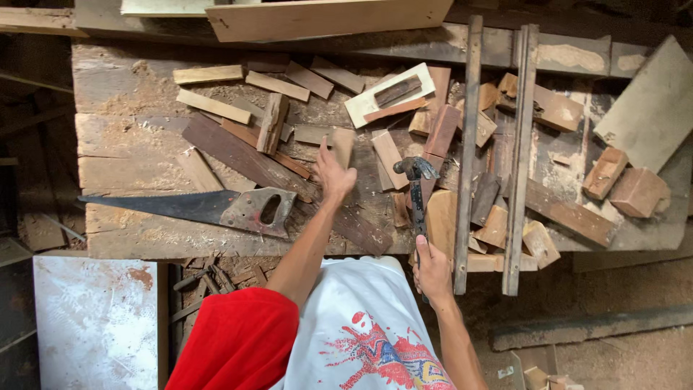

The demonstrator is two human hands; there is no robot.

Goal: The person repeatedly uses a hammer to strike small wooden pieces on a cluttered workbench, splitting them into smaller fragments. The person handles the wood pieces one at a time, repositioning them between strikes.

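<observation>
Reaching out over the old grey wooden worktop (123, 155), the left hand (333, 177) touches a small pale block of wood (343, 144). Its fingers lie on the lower end of the block, which sits among many other scraps near the middle of the worktop. I cannot tell if the fingers are closed around the block or only resting on it.

The right hand (432, 269) is clenched around the dark handle of a black claw hammer (416, 189). The hammer stands up from the hand, and its metal head is just to the right of the pale block, above the brown offcuts.

A hand saw with a dark blade and a worn metal-grey handle (209, 208) lies flat on the left part of the worktop, apart from both hands. Two long thin wooden strips (521, 159) lie side by side on the right.

It looks like the picking step: one piece is being chosen while the hammer waits. The next move seems to need a firm grip on the block, with the fingers kept well away from the hammer head.
</observation>
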